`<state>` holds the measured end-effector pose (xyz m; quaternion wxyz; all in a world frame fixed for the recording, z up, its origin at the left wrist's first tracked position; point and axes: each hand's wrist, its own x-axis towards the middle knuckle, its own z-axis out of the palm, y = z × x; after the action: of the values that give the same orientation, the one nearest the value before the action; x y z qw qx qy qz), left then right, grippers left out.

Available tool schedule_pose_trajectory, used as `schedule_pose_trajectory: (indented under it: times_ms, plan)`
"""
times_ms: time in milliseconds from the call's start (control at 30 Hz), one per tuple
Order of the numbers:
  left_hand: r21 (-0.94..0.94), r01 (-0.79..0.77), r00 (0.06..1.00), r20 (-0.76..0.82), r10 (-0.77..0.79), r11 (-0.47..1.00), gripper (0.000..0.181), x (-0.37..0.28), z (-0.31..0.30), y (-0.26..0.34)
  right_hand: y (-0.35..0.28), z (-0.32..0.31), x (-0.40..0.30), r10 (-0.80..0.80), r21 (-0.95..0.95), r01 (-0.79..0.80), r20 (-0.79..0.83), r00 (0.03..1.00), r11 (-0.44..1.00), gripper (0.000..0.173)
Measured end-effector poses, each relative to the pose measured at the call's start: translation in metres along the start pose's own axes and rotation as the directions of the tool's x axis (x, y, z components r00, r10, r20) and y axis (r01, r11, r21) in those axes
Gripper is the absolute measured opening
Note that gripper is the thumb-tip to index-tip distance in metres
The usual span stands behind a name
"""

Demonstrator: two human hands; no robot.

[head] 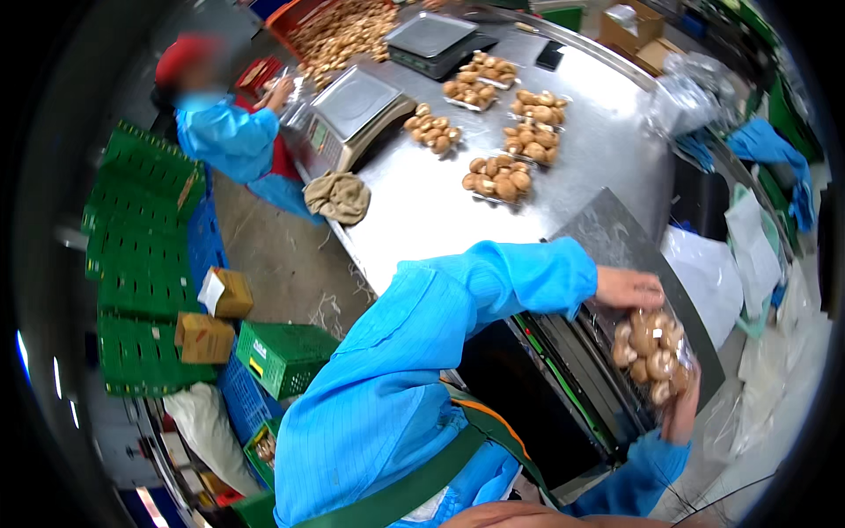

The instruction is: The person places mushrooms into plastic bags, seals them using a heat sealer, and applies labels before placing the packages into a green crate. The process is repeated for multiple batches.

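Observation:
Both my hands are at a pack of brown mushrooms (650, 353) in clear plastic film, over the rollers and dark plate of a wrapping machine (610, 231). My left hand (628, 288) touches the film at the pack's upper edge, fingers close together. My right hand (683, 399) grips the pack's lower right side, its fingers partly hidden by the pack. Several other mushroom packs, one of them a pack of brown mushrooms (498, 178), stand on the steel table (409, 211) beyond my left sleeve.
Two weighing scales (363, 102) and a crumpled cloth (338, 198) lie on the table. Loose mushrooms (343, 36) fill its far end. A co-worker (228, 138) in a blue smock stands at the left edge. Green crates (145, 264) and plastic bags (690, 99) are at the sides.

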<state>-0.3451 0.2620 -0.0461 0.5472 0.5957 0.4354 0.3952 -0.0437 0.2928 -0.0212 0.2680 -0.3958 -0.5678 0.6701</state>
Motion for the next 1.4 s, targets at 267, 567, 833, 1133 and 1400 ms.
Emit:
schedule_pose_trajectory:
  times_ms: [267, 567, 833, 1133, 1400]
  plan:
    - [-0.078, 0.274, 0.955, 0.143, -0.261, 0.959, 0.049, -0.127, 0.049, 0.026, 0.023, 0.037, -0.122, 0.199, -0.289, -0.137, 0.196, 0.960, 0.947, 0.045]
    - [-0.410, 0.615, 0.767, 0.109, -0.633, 0.674, 0.050, -0.175, 0.077, -0.020, 0.076, 0.077, -0.151, 0.470, 0.190, -0.509, 0.215, 0.856, 0.839, 0.045]
    - [-0.207, 0.579, 0.769, -0.183, -0.612, 0.789, 0.045, -0.267, 0.114, -0.022, 0.106, 0.129, -0.203, 0.213, -0.176, -0.324, -0.460, 0.862, 0.930, 0.026]
    - [-0.575, 0.683, 0.365, -0.264, -0.893, 0.450, 0.026, -0.327, 0.138, -0.047, 0.147, 0.117, -0.270, 0.383, 0.034, -0.428, -0.515, 0.767, 0.903, 0.019]
    - [-0.001, 0.266, 0.952, 0.160, -0.263, 0.964, 0.023, -0.251, 0.196, -0.057, 0.162, 0.186, -0.245, 0.484, 0.661, -0.435, 0.123, 0.867, 0.612, 0.019]
